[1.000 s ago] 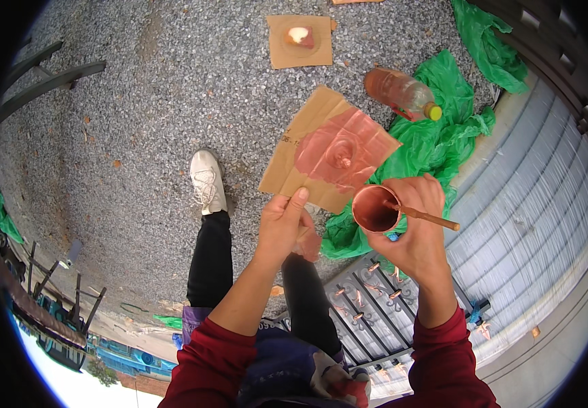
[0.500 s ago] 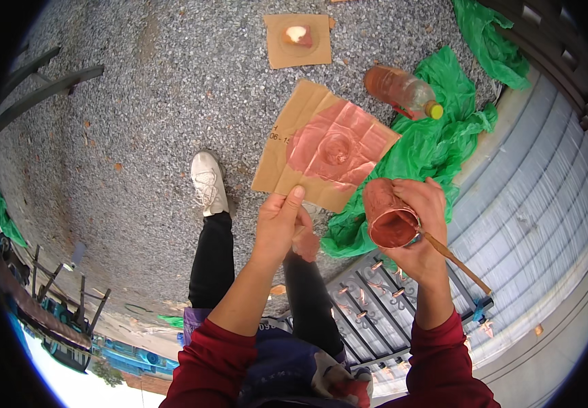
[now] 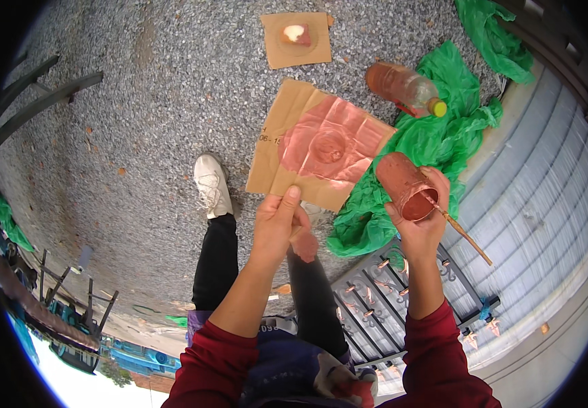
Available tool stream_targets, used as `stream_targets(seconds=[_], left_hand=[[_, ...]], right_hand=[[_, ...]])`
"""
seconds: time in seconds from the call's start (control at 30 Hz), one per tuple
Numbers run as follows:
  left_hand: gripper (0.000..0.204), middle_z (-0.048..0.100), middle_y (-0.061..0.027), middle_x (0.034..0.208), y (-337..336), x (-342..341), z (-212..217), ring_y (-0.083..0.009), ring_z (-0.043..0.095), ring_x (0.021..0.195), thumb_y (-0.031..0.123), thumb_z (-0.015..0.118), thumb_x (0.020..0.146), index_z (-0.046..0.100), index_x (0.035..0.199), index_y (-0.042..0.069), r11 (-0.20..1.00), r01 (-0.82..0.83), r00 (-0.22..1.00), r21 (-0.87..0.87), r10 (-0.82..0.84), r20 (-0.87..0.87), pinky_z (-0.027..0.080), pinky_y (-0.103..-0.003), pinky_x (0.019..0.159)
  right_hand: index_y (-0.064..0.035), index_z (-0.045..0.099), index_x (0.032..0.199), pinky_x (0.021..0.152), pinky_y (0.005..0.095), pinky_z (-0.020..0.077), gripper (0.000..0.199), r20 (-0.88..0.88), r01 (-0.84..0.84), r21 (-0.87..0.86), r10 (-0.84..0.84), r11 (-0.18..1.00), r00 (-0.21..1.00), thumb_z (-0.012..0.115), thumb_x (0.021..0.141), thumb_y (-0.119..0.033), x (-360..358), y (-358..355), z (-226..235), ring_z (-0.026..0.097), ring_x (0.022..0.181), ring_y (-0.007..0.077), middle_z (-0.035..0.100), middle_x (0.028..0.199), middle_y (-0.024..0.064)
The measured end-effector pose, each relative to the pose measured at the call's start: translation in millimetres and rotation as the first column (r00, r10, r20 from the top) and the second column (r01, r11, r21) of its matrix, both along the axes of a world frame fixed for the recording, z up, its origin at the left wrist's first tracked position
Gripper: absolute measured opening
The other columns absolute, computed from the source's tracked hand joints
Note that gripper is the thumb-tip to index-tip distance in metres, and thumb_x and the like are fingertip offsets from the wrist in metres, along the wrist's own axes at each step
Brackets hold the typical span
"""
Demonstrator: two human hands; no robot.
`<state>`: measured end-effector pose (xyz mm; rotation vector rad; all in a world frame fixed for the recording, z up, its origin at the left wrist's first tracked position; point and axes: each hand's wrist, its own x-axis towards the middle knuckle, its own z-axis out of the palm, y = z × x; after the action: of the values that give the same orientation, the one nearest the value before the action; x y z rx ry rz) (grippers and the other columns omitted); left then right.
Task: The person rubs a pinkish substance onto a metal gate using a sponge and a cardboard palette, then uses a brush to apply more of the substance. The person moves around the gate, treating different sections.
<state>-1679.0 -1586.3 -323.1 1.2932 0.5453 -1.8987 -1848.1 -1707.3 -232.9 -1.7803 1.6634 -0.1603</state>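
Note:
My left hand (image 3: 275, 228) grips the near edge of a creased brown cardboard sheet (image 3: 264, 170), thumb on top. A wide patch of reddish paint (image 3: 304, 146) with a round wet ring covers much of the sheet. Below those fingers shows a small paint-stained piece (image 3: 303, 245); its kind is unclear. My right hand (image 3: 422, 234) is wrapped round a paint-coated reddish can (image 3: 399, 178), tipped with its mouth toward me. Reddish paint coats the inside. A thin brush-like stick (image 3: 469, 239) leans out over the rim; its lower end is hidden in the can.
On the gravel ahead lies a smaller cardboard square (image 3: 277, 54) bearing a red and white lump (image 3: 297, 34). A plastic bottle (image 3: 403, 88) with a yellow cap rests by green plastic sheeting (image 3: 457, 129). Black metal railing (image 3: 376, 306) with copper-coloured details lies near my legs.
The can has shifted slightly right, and its angle has changed in my right hand. The cardboard has drifted a little left with my left hand.

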Motion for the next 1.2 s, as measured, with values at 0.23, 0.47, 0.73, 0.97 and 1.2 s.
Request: stream_targets(seconds=[0.23, 0.47, 0.73, 0.97, 1.2], left_hand=[[0.027, 0.053, -0.0049, 0.057, -1, 10, -6, -0.0079, 0.046, 0.042, 0.032, 0.048, 0.097, 0.053, 0.105, 0.008, 0.994, -0.070, 0.997, 0.083, 0.066, 0.050, 0.036, -0.020, 0.038], [0.028, 0.052, -0.0056, 0.056, 0, 16, -14, -0.0101, 0.046, 0.041, 0.034, 0.048, 0.097, 0.051, 0.108, 0.008, 0.978, -0.199, 0.974, 0.061, 0.191, 0.122, 0.038, -0.022, 0.037], [0.029, 0.051, -0.0077, 0.054, -5, 22, -16, -0.0114, 0.046, 0.040, 0.034, 0.048, 0.096, 0.049, 0.108, 0.007, 0.969, -0.234, 0.963, 0.073, 0.221, 0.152, 0.037, -0.024, 0.036], [0.030, 0.051, -0.0074, 0.054, -3, 25, -17, -0.0114, 0.046, 0.039, 0.034, 0.047, 0.097, 0.047, 0.111, 0.007, 0.977, -0.202, 0.972, 0.075, 0.190, 0.139, 0.035, -0.024, 0.035], [0.031, 0.051, -0.0075, 0.054, -6, 28, -15, -0.0114, 0.046, 0.039, 0.035, 0.048, 0.096, 0.049, 0.105, 0.005, 0.976, -0.207, 0.969, 0.064, 0.196, 0.148, 0.036, -0.024, 0.035]], right_hand=[[-0.0037, 0.044, 0.126, 0.096, 0.0334, 0.0417, 0.064, 0.153, 0.441, 0.127, -0.457, 0.888, 0.876, 0.077, 0.070, -0.006, -38, 12, -79, 0.049, 0.113, 0.0208, 0.046, 0.122, 0.0096], [0.0006, 0.045, 0.124, 0.094, 0.0314, 0.0431, 0.059, 0.219, 0.632, 0.133, -0.645, 0.763, 0.732, 0.075, 0.073, -0.004, -70, 23, -186, 0.055, 0.106, 0.0189, 0.053, 0.117, 0.0109], [0.0016, 0.048, 0.122, 0.094, 0.0319, 0.0424, 0.058, 0.316, 0.800, 0.118, -0.786, 0.589, 0.532, 0.075, 0.071, -0.003, -80, 33, -263, 0.054, 0.106, 0.0197, 0.053, 0.117, 0.0106], [0.0023, 0.047, 0.125, 0.095, 0.0314, 0.0412, 0.063, 0.260, 0.725, -0.005, -0.699, 0.689, 0.666, 0.076, 0.069, -0.001, -97, 40, -304, 0.052, 0.107, 0.0206, 0.051, 0.119, 0.0107], [-0.0064, 0.040, 0.134, 0.090, 0.0317, 0.0428, 0.068, 0.251, 0.778, 0.219, -0.804, 0.589, 0.538, 0.072, 0.074, -0.004, -96, 47, -297, 0.051, 0.107, 0.0182, 0.051, 0.122, 0.0068]])
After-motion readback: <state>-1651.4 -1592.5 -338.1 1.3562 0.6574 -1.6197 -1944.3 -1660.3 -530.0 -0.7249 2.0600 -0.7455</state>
